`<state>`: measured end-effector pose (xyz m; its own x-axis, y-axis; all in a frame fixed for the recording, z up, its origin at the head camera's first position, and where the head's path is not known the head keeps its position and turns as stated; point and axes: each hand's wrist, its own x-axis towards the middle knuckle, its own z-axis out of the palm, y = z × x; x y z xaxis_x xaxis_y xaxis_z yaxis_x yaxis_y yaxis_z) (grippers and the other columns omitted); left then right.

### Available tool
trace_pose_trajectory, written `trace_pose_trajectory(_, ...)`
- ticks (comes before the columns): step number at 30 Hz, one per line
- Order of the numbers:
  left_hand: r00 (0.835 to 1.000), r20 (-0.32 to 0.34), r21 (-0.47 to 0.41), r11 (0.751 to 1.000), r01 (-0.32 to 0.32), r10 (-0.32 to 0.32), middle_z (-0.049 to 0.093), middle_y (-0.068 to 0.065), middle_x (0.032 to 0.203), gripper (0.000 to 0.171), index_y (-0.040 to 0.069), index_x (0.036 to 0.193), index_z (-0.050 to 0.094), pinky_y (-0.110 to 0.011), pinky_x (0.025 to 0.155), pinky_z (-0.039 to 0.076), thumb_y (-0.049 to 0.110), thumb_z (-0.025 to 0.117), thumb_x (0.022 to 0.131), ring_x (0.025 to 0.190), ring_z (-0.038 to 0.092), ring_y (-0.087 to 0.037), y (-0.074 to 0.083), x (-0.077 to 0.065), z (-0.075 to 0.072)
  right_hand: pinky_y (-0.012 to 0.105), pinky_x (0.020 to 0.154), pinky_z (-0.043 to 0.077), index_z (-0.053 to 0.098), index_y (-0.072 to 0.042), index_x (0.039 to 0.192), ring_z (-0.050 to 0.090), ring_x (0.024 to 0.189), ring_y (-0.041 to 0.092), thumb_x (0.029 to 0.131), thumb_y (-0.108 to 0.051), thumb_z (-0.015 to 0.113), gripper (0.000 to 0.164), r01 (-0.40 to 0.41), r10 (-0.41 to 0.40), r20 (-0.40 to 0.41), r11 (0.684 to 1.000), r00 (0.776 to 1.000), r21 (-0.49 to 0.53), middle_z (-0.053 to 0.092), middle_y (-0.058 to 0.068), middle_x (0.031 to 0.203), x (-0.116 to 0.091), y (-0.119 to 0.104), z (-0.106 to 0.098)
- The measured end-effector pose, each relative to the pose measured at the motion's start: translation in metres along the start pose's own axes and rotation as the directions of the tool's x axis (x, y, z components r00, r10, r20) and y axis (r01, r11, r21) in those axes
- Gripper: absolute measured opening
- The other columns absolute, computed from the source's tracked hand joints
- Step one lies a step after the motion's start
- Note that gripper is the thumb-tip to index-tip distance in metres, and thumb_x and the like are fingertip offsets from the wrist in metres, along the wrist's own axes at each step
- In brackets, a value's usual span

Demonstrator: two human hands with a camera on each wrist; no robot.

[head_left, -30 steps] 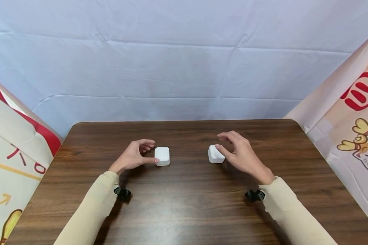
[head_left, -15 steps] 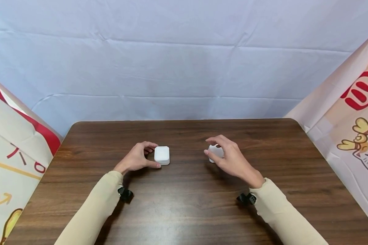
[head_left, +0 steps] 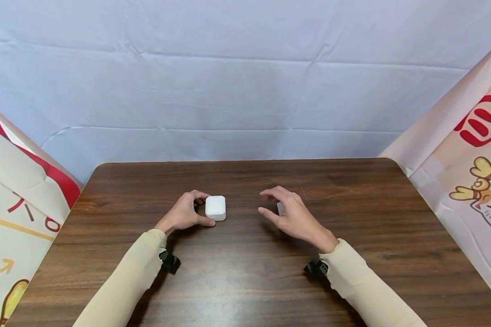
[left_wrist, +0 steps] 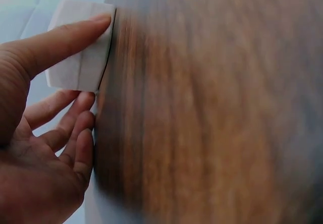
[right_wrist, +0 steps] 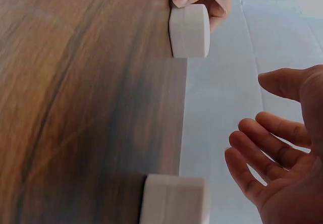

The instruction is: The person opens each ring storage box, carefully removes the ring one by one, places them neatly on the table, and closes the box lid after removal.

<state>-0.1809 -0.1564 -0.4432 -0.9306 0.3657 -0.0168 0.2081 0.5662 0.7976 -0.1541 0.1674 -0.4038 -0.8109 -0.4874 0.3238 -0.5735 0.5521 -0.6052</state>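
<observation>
A small white square box (head_left: 215, 207) with rounded corners sits on the table, pinched at its left end by my left hand (head_left: 183, 212). In the left wrist view the thumb lies flat along one side of that box (left_wrist: 88, 65), with the fingertips at another edge. My right hand (head_left: 293, 217) hovers with fingers relaxed and nothing in them. It hides most of a second white box (head_left: 280, 208) on the table. This second box (right_wrist: 174, 201) shows in the right wrist view, apart from the right hand's fingers.
The brown wood-grain table (head_left: 237, 268) has rounded far corners. A pale cloth backdrop (head_left: 229, 91) hangs behind it, and printed cloths stand at the left and right. A black wrist camera (head_left: 169, 262) sits on each wrist.
My left hand has moved in slightly and closed its thumb and fingers on the left box. My right hand has shifted left, across the right box. Both boxes stay in place.
</observation>
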Motion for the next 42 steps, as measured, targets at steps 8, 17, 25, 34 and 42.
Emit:
trace_pose_trajectory(8, 1.000, -0.004, -0.029, 0.999, 0.013, -0.013, 0.062, -0.014, 0.118, 0.066, -0.003, 0.125, 0.066, -0.049, 0.097, 0.044, 0.011, 0.096, 0.068, 0.108, 0.054, -0.032, -0.001, -0.001, 0.001, 0.050, 0.089, 0.053, 0.067, -0.007, 0.126, 0.065, 0.106, 0.032, 0.090, -0.022, 0.080, 0.040, 0.016, -0.016, 0.008, 1.000, 1.000, 0.025, 0.067, 0.008, 0.116, 0.007, 0.000, 0.015)
trace_pose_trajectory(17, 1.000, 0.013, -0.031, 0.999, 0.016, -0.016, 0.061, -0.015, 0.120, 0.067, -0.004, 0.127, 0.065, -0.051, 0.099, 0.042, 0.011, 0.095, 0.069, 0.110, 0.052, -0.033, -0.003, -0.001, 0.001, 0.050, 0.092, 0.052, 0.067, -0.003, 0.126, 0.065, 0.108, 0.031, 0.085, -0.023, 0.085, 0.048, -0.005, -0.001, 0.056, 0.994, 0.998, 0.106, 0.068, 0.014, 0.119, 0.021, -0.001, 0.032)
trace_pose_trajectory(25, 1.000, 0.017, -0.033, 0.999, 0.019, -0.019, 0.061, -0.015, 0.120, 0.068, -0.004, 0.128, 0.064, -0.051, 0.099, 0.043, 0.012, 0.095, 0.070, 0.110, 0.053, -0.033, -0.004, -0.001, 0.001, 0.048, 0.093, 0.052, 0.065, -0.001, 0.129, 0.064, 0.110, 0.031, 0.084, -0.026, 0.086, 0.055, -0.041, 0.025, 0.108, 0.988, 0.994, 0.151, 0.067, 0.015, 0.120, 0.034, -0.002, 0.047)
trace_pose_trajectory(34, 0.999, 0.030, -0.044, 0.999, 0.026, -0.025, 0.060, -0.014, 0.121, 0.067, -0.002, 0.128, 0.065, -0.051, 0.099, 0.042, 0.013, 0.095, 0.070, 0.111, 0.052, -0.032, -0.005, 0.000, -0.001, 0.042, 0.094, 0.051, 0.064, -0.002, 0.132, 0.063, 0.110, 0.025, 0.080, -0.027, 0.089, 0.063, -0.081, 0.058, 0.166, 0.987, 0.984, 0.139, 0.066, 0.011, 0.121, 0.050, -0.004, 0.062)
trace_pose_trajectory(42, 0.999, 0.032, -0.041, 0.999, 0.016, -0.015, 0.060, -0.014, 0.121, 0.066, -0.001, 0.128, 0.065, -0.051, 0.098, 0.043, 0.014, 0.095, 0.071, 0.110, 0.052, -0.032, -0.006, 0.000, -0.001, 0.037, 0.096, 0.049, 0.062, -0.004, 0.135, 0.061, 0.112, 0.022, 0.076, -0.032, 0.092, 0.071, -0.098, 0.068, 0.207, 0.985, 0.976, 0.141, 0.065, 0.006, 0.123, 0.060, -0.004, 0.068)
